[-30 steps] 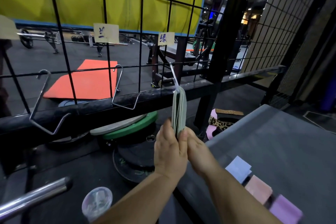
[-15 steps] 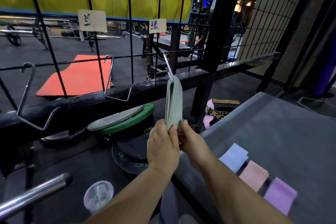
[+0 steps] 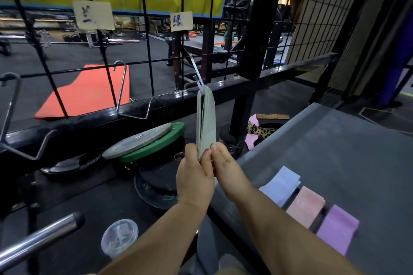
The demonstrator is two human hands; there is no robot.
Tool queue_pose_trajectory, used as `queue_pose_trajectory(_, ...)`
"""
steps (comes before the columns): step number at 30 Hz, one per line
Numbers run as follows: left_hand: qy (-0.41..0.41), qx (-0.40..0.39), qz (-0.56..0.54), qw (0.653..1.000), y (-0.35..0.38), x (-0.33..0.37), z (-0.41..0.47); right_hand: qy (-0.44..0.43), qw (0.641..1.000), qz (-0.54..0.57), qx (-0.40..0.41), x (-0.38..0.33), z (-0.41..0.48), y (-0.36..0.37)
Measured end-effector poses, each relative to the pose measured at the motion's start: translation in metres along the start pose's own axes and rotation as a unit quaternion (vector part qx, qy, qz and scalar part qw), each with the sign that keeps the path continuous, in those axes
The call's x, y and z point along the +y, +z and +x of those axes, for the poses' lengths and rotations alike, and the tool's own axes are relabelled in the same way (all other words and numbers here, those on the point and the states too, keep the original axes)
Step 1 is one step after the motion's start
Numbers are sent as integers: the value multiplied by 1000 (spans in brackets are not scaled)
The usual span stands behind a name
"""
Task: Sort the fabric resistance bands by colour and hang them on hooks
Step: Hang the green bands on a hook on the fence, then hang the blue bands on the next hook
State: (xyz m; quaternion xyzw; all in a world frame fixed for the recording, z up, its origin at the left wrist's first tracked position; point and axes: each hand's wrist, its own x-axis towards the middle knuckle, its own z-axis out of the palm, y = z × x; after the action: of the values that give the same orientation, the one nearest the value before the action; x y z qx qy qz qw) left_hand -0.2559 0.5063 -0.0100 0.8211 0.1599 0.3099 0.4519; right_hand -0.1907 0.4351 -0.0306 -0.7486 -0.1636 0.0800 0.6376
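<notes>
Little has changed in the last second. The green bands (image 3: 205,123) hang from the same hook (image 3: 197,73) as before, and both hands have stayed at the bottom of the stack while my view has swung slightly. I take that to mean the green set is seated and only being straightened, so letting go looks like the next step. My left hand (image 3: 194,181) is curled round the lower end of the stack, thumb and fingers closed on it. My right hand (image 3: 225,169) pinches the same edge from the other side with its fingertips, and the two hands touch. The hook is a thin, flat strip of bright metal, angled down off the black wire grid (image 3: 145,29) beneath the paper label (image 3: 181,21) for green. The bands are flat fabric loops in a matte sage, several layers lying face to face like pages and hanging limp and straight. Not yet hung, a blue band (image 3: 280,185), a pink band (image 3: 305,206) and a purple band (image 3: 337,230) lie on the grey platform (image 3: 335,152) to my right. They are folded flat in a close row. Further left, a bent wire hook (image 3: 131,105) hangs bare below a second label (image 3: 93,15).
</notes>
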Motion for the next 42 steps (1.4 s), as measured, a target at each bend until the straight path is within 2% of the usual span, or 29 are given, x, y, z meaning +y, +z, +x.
queue_pose_trajectory(19, -14, 30, -132, 991, 7, -9, -15, -13, 1000, 4, 8, -3, -4, -6)
queue_pose_trajectory(27, -57, 14, -118, 991, 15, -15, -25, -29, 999, -24, 12, -9, -19, -29)
queue_pose_trajectory(33, -76, -52, -53, 994, 26, -16, -31, -31, 995, -83, 35, -9, -33, -54)
queue_pose_trajectory(38, -26, -144, 32, 989, 41, -12, -35, 9, 985, -164, 59, -3, -34, -82)
queue_pose_trajectory(42, 12, -193, 89, 977, 58, -16, -34, 34, 962, -257, 82, 7, -34, -110)
